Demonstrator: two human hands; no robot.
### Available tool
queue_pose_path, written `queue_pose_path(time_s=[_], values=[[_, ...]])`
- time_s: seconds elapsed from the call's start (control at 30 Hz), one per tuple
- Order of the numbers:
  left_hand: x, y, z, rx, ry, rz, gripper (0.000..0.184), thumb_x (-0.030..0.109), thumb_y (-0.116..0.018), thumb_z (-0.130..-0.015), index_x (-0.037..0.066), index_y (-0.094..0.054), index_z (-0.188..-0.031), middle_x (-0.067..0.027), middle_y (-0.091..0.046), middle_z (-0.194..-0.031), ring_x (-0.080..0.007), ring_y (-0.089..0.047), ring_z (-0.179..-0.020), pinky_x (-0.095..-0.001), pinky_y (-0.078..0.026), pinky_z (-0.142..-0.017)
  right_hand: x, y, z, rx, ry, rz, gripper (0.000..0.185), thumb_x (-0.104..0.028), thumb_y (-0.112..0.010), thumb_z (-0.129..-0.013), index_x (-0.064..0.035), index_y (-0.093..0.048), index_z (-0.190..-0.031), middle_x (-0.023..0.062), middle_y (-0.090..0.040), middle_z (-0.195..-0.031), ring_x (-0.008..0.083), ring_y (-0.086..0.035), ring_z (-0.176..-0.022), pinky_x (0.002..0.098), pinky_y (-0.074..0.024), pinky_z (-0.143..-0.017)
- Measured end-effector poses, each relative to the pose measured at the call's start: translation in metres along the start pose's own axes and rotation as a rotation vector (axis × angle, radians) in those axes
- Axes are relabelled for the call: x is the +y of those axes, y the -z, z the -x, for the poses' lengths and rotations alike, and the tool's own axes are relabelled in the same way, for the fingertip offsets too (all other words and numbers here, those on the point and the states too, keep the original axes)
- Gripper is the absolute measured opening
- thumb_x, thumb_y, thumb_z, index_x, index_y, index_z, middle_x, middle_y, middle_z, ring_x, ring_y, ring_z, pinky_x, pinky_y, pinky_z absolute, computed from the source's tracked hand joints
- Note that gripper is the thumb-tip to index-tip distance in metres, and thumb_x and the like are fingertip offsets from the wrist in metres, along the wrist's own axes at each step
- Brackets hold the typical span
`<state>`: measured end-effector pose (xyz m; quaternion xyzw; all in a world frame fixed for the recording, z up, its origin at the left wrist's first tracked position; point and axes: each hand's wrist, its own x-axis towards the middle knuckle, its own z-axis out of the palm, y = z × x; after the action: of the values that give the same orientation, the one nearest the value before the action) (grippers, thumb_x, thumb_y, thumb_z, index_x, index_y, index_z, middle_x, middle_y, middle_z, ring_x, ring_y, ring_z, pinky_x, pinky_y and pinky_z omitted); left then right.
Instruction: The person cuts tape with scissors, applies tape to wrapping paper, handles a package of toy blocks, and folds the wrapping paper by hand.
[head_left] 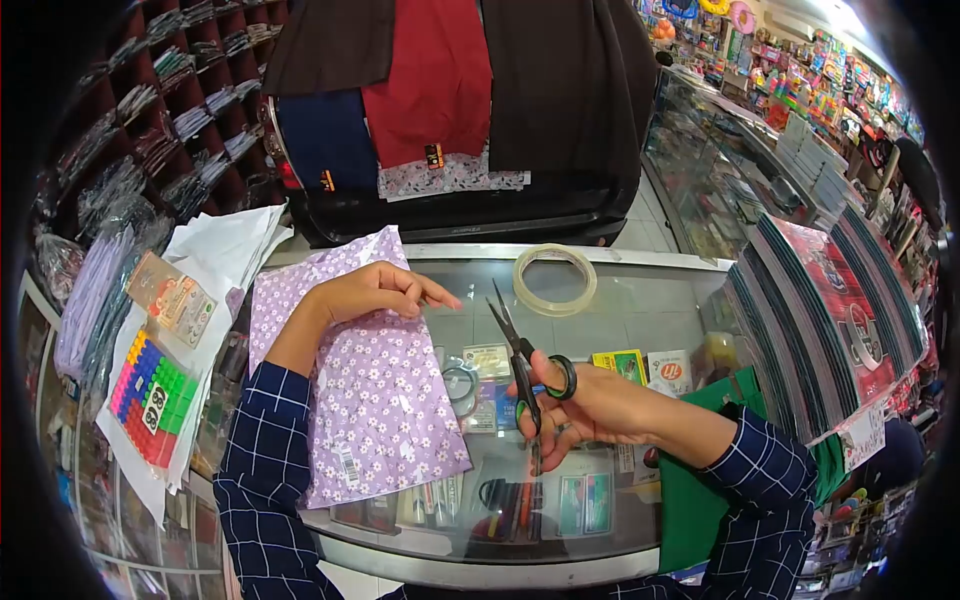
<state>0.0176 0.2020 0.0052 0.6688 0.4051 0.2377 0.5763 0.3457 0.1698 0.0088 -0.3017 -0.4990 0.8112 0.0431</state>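
My right hand [595, 400] is closed on black-handled scissors [520, 355], with fingers in the loops. The blades point up and away from me and are slightly apart. My left hand [375, 292] rests over the upper part of a flat package in purple floral paper [385, 420], its fingers loosely bent and the index stretched to the right. Nothing shows in that hand. A white barcode label [348, 465] is near the package's lower edge. Beyond the scissors' tips, a roll of clear tape [523, 285] lies flat on the glass counter [640, 285].
White paper sheets [225, 245] at left hold a colourful block toy pack [155, 400] and a brown card [172, 298]. A tall stack of notebooks [800, 320] stands at right, beside green cloth [700, 510]. Folded trousers [430, 80] hang beyond the counter.
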Motion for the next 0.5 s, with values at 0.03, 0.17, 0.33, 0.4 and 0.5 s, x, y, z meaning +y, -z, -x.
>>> queue_pose_path(time_s=[0.03, 0.17, 0.33, 0.4, 0.5], values=[[-0.0017, 0.0002, -0.0002, -0.001, -0.02, 0.02, 0.014, 0.009, -0.061, -0.083, 0.007, -0.065, -0.069, -0.0139, -0.061, -0.127, -0.018, -0.055, -0.112, -0.0318, -0.04, -0.1, 0.0009, -0.0011, -0.0004, 0.015, -0.006, -0.005, 0.08, -0.071, -0.046, -0.085, 0.0026, -0.044, -0.115, 0.0132, -0.056, -0.088, 0.0211, -0.063, -0.066, 0.035, -0.0595, -0.062], [-0.0013, 0.0007, 0.0, 0.0, -0.006, 0.052, 0.015, 0.009, -0.059, -0.083, 0.007, -0.064, -0.069, -0.0149, -0.061, -0.126, -0.0178, -0.055, -0.112, -0.0316, -0.04, -0.101, 0.0055, -0.0022, -0.001, 0.04, -0.001, -0.01, 0.077, -0.066, -0.043, -0.09, 0.001, -0.043, -0.126, 0.0075, -0.057, -0.084, 0.0154, -0.061, -0.064, 0.0319, -0.058, -0.055], [-0.004, 0.0007, -0.0005, 0.033, -0.015, 0.107, 0.015, 0.005, -0.063, -0.077, 0.009, -0.058, -0.064, -0.0245, -0.06, -0.123, -0.0236, -0.058, -0.114, -0.0333, -0.038, -0.104, 0.0073, -0.0055, -0.0014, 0.066, 0.001, -0.016, 0.079, -0.067, -0.046, -0.088, 0.0012, -0.043, -0.127, 0.0048, -0.054, -0.081, 0.0129, -0.057, -0.059, 0.0286, -0.0536, -0.048], [-0.0022, -0.0015, -0.0001, 0.044, -0.009, 0.119, 0.015, 0.006, -0.063, -0.077, 0.009, -0.057, -0.064, -0.0248, -0.06, -0.123, -0.0241, -0.059, -0.114, -0.0334, -0.038, -0.104, 0.0071, -0.0061, -0.0011, 0.075, 0.001, -0.009, 0.078, -0.067, -0.047, -0.088, 0.001, -0.043, -0.126, 0.0042, -0.054, -0.08, 0.0125, -0.056, -0.058, 0.0279, -0.0524, -0.046], [0.0, -0.0028, 0.0002, 0.045, -0.007, 0.131, 0.016, 0.006, -0.063, -0.078, 0.008, -0.057, -0.064, -0.0253, -0.06, -0.123, -0.0244, -0.059, -0.114, -0.0333, -0.039, -0.104, 0.0077, -0.0066, -0.0008, 0.087, 0.006, -0.002, 0.078, -0.067, -0.048, -0.087, 0.0007, -0.044, -0.125, 0.0033, -0.053, -0.079, 0.0114, -0.055, -0.056, 0.0267, -0.0504, -0.043]])
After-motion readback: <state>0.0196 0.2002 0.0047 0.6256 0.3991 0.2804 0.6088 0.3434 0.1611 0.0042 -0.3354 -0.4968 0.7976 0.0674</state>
